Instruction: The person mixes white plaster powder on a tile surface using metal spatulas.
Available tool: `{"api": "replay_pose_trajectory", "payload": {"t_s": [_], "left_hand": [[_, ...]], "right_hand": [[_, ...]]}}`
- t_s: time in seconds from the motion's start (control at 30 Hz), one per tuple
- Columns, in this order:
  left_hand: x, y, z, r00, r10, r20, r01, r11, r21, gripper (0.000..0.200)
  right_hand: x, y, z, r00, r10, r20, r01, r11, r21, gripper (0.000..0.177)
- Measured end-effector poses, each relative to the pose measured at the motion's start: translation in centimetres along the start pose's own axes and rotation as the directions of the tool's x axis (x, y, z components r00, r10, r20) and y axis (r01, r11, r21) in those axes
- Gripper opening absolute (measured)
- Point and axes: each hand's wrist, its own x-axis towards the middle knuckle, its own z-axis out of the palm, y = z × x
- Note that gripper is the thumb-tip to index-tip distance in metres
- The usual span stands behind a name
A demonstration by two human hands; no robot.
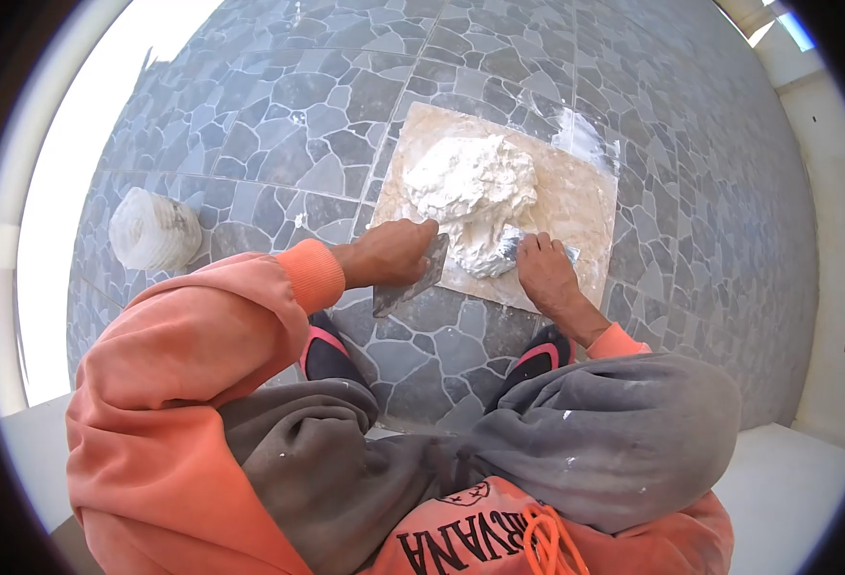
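A heap of white paste (470, 182) lies on a square beige board (576, 196) on the floor. My left hand (391, 253) is closed around a flat grey metal trowel (411, 290), whose blade hangs over the board's near left edge beside the paste. Over the right part of the board, my right hand (549, 273) grips a small scraper (512, 241), its blade smeared with white and touching the near end of the paste. The scraper's handle is mostly hidden under my fingers.
A translucent ribbed plastic container (154, 230) lies on the stone-patterned floor (298, 125) at the left. White smears mark the floor (585, 134) beyond the board. My dark shoes (331, 359) are just below the board.
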Motion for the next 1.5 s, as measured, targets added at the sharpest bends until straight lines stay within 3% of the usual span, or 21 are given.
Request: {"api": "replay_pose_trajectory", "payload": {"t_s": [0.1,0.2,0.23,0.37,0.5,0.6,0.73,0.87,0.93,1.03,1.13,1.17,1.27,1.37,1.5], "left_hand": [[0.3,0.2,0.0,1.000,0.007,0.015,-0.007,1.000,0.005,0.032],[0.3,0.8,-0.8,1.000,0.003,0.019,-0.003,1.000,-0.006,0.032],[0.2,0.9,-0.6,1.000,0.001,0.019,-0.001,1.000,-0.021,0.032],[0.5,-0.7,0.8,1.000,0.013,-0.022,-0.013,1.000,-0.012,0.040],[0.6,0.2,0.1,1.000,0.014,-0.003,-0.014,1.000,-0.007,0.035],[0.0,0.3,-0.4,1.000,0.008,-0.011,-0.008,1.000,-0.023,0.032],[0.0,0.1,-0.1,1.000,0.003,0.014,-0.002,1.000,-0.003,0.031],[0.1,0.4,-0.6,1.000,-0.001,0.008,0.001,1.000,-0.001,0.032],[0.0,0.2,-0.1,1.000,-0.020,0.003,0.020,1.000,-0.015,0.032],[0.0,0.2,-0.1,1.000,-0.020,0.017,0.019,1.000,0.006,0.032],[0.1,0.4,-0.3,1.000,0.002,0.016,-0.002,1.000,0.007,0.031],[0.1,0.4,-0.4,1.000,-0.006,0.023,0.006,1.000,0.004,0.032],[-0.2,0.5,-0.3,0.999,-0.032,0.027,0.032,0.999,-0.013,0.032],[-0.1,0.3,0.0,1.000,-0.013,0.023,0.013,1.000,-0.001,0.032],[0.0,0.5,-0.5,0.999,-0.012,0.030,0.012,1.000,-0.014,0.032]], "right_hand": [[0.8,0.4,2.4,0.999,0.026,-0.026,-0.027,0.998,-0.063,0.019],[0.3,0.2,5.3,0.988,-0.087,0.128,0.076,0.993,0.090,0.020],[0.2,0.4,3.3,0.979,-0.127,0.159,0.117,0.991,0.067,0.019],[0.7,1.0,-0.7,0.995,0.001,0.099,-0.002,1.000,0.004,0.019],[0.1,0.8,5.5,0.986,-0.092,0.137,0.088,0.995,0.039,0.017],[0.5,1.3,1.1,0.979,-0.089,0.183,0.081,0.995,0.050,0.017],[1.1,1.9,2.4,0.999,0.052,0.000,-0.052,0.996,-0.070,0.017],[0.5,1.8,4.8,0.992,-0.056,0.109,0.058,0.998,-0.016,0.016],[0.5,1.9,0.5,0.989,-0.062,0.133,0.061,0.998,0.015,0.017],[1.4,1.0,0.6,1.000,0.015,-0.001,-0.015,1.000,-0.003,0.018],[1.3,0.3,3.3,0.991,-0.104,0.080,0.104,0.995,0.009,0.017],[1.2,0.5,3.7,0.975,-0.135,0.177,0.129,0.991,0.048,0.017],[1.5,1.2,-0.6,0.966,-0.121,0.229,0.108,0.992,0.067,0.018],[2.1,1.3,0.3,0.997,0.027,0.078,-0.027,1.000,0.005,0.018],[1.4,0.7,4.4,0.987,-0.087,0.137,0.086,0.996,0.009,0.015]]}}
